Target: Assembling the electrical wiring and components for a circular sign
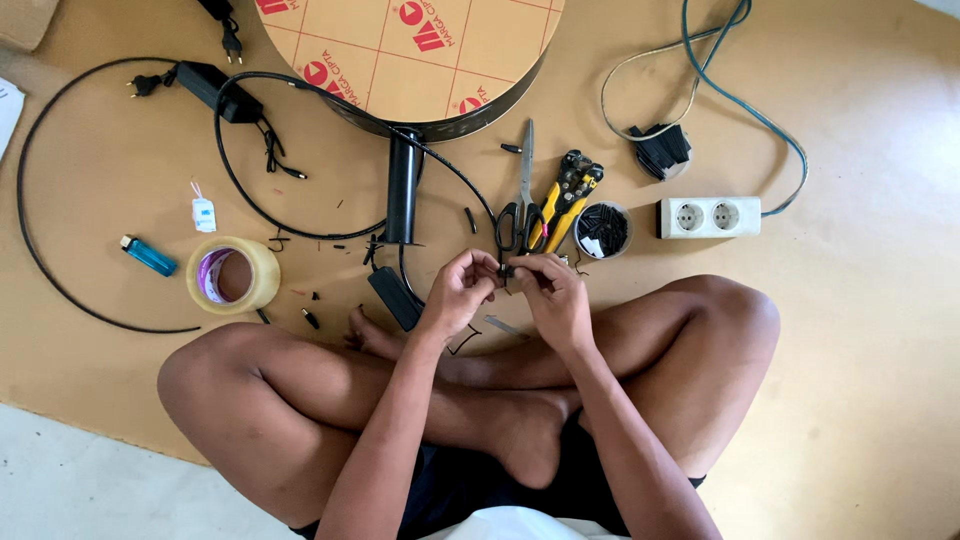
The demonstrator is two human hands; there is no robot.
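I sit cross-legged on brown cardboard. My left hand and my right hand meet in front of my shins, both pinching the end of a thin black cable and a small black piece between the fingertips. The cable runs up and left toward a black tube under a round disc covered in tan protective film. Black-handled scissors and yellow wire strippers lie just beyond my fingers.
A small round tub of black bits, a white double socket on a blue-green cord, a roll of clear tape, a blue lighter, a black power adapter and a black box lie around.
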